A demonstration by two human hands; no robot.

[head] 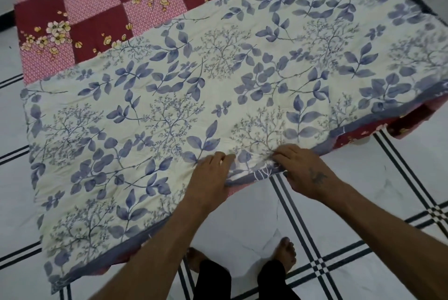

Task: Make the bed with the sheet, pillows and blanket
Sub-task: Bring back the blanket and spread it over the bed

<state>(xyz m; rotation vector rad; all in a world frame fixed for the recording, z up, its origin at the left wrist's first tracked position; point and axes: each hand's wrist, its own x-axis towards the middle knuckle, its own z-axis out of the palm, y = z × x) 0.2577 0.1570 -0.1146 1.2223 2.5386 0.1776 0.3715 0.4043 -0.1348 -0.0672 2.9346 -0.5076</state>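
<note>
White floor tiles crossed by black triple stripes spread all round the low bed, with open floor along the near side where the person stands barefoot in dark trousers, and more bare tile to the left and at the far right corner. On the bed lies a sheet in a checker of dark red and pink-dotted squares with cream flowers; it shows at the far left end and peeps out under the near right edge, where it hangs over the side. Over most of it is spread the blanket, a soft, quilted-looking cream cloth printed with blue-grey leaves and fine branches, bound with a grey-blue border. Its long axis runs from the near left corner toward the far right, and its near long edge hangs just past the bed's side.

Both hands meet at that near edge, close together. The left hand lies on top of the cloth with fingers bunching it. The right hand pinches the bordered hem, puckering the fabric between them.
</note>
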